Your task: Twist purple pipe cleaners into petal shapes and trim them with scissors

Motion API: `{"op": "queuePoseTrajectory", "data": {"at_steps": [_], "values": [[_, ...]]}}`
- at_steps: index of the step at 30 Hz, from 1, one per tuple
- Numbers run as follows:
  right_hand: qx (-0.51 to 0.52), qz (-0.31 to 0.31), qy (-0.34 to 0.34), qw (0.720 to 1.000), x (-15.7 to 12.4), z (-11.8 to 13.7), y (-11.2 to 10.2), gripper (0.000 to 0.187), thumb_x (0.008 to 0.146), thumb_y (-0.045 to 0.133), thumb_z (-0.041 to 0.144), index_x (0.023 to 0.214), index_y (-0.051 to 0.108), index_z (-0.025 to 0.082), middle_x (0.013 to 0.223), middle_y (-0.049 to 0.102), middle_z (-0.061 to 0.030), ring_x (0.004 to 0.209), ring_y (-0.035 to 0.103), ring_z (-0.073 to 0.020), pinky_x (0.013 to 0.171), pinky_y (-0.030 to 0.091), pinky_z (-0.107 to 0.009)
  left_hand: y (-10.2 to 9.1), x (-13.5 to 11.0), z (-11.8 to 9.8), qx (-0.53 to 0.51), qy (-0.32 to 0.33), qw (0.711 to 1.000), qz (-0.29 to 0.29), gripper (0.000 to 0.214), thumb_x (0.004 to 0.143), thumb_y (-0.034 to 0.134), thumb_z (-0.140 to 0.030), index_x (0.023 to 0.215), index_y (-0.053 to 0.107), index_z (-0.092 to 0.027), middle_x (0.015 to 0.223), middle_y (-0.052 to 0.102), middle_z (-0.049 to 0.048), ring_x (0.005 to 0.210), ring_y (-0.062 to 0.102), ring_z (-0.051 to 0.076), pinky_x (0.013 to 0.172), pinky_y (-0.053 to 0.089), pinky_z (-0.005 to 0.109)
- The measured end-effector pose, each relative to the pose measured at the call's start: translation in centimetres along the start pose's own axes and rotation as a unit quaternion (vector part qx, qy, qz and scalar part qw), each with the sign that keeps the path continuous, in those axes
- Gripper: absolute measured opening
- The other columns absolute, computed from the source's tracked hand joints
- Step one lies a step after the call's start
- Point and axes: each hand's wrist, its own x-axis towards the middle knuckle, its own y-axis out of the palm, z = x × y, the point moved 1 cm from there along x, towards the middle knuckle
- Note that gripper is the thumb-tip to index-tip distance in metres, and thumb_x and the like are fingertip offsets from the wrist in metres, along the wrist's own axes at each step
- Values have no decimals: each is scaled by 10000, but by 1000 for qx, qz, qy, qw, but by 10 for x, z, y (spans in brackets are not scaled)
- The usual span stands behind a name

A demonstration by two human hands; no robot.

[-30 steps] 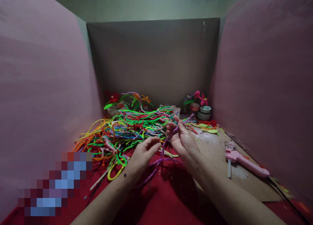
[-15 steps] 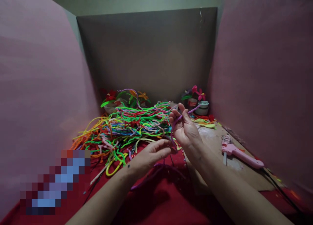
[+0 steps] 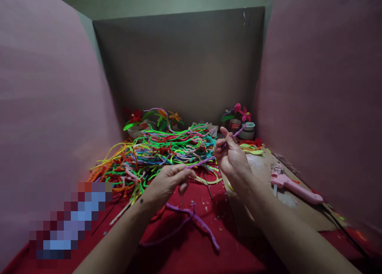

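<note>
A purple pipe cleaner (image 3: 203, 162) is stretched between my two hands. My left hand (image 3: 168, 182) pinches it near the middle, fingers closed, and the rest trails down over the red cloth (image 3: 191, 242) as a long purple tail (image 3: 193, 220). My right hand (image 3: 231, 156) is closed on the other end, which sticks out past the fingers toward the back right. Just behind both hands lies a big tangled pile of coloured pipe cleaners (image 3: 155, 152).
A pink glue gun (image 3: 294, 186) with a black cord lies on a cardboard sheet (image 3: 268, 174) at the right. Finished pipe-cleaner flowers (image 3: 241, 114) and small jars (image 3: 247, 131) stand at the back. Pink panels wall in both sides, with a grey board behind.
My left hand closed on the purple pipe cleaner and pulled left, away from my right hand. The strand now runs taut between them and its tail lies further out on the cloth.
</note>
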Motion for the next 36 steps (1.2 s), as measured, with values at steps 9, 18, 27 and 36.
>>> {"op": "queuePoseTrajectory", "data": {"at_steps": [9,18,27,36], "values": [[-245,95,55,963,-22,-22,3,300,693,644,363,901,629,147,579,625,-11,394,417,-54,343,225,-153,-33,-4,-10,250,113,942,-193,232,751,550,-364,675,673,-183,514,505,-26,503,419,88,475,302,183],[-445,267,178,836,-41,-26,15,180,701,600,272,650,671,116,429,432,53,387,288,-37,385,169,-188,-43,-2,-23,120,94,965,-211,187,690,601,-317,601,655,-163,517,556,-13,501,477,103,474,360,202],[-377,189,187,887,-22,-28,-6,191,653,620,283,711,664,106,439,430,53,367,271,-27,384,114,-193,-14,-50,27,309,118,943,39,335,763,562,-356,1077,587,-241,1057,601,65,968,528,217,839,412,337],[-299,212,243,898,-29,-36,-4,209,655,652,309,714,649,108,487,491,16,419,347,-49,398,169,-198,2,-9,79,565,187,803,31,258,873,377,-178,1056,559,-190,952,554,78,923,479,197,825,392,360]]}}
